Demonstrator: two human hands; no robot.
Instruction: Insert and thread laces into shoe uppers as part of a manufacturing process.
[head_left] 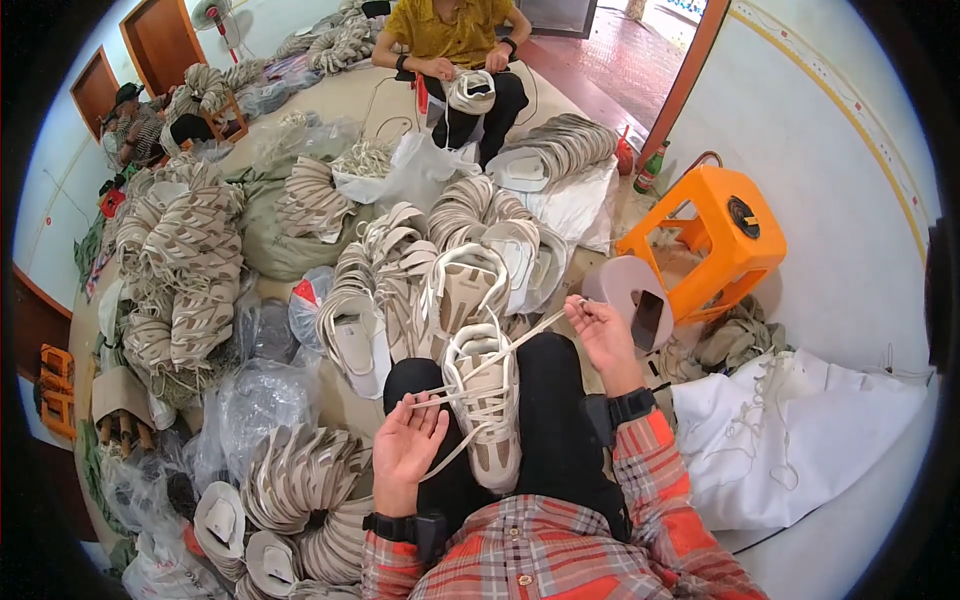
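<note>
A beige and white sneaker upper (pixel 492 400) rests between my thighs, its toe toward me. Flat cream shoelace (pixel 530 335) runs through its eyelets and crosses over the tongue. My left hand (pixel 408 447), palm up at the left of the upper, pinches one lace end between thumb and fingertips. Out to the upper right, my right hand (pixel 603 335) grips the other end, drawn taut from the eyelets. A second sneaker upper (pixel 463 288) stands just beyond the first.
Stacked uppers (pixel 285 475) lie at my left, with more bundles (pixel 195 260) behind. An orange stool (pixel 710 235), a phone (pixel 648 318) and a white sack (pixel 790 430) are at my right. Across from me, a person in a yellow shirt (pixel 450 35) handles another upper.
</note>
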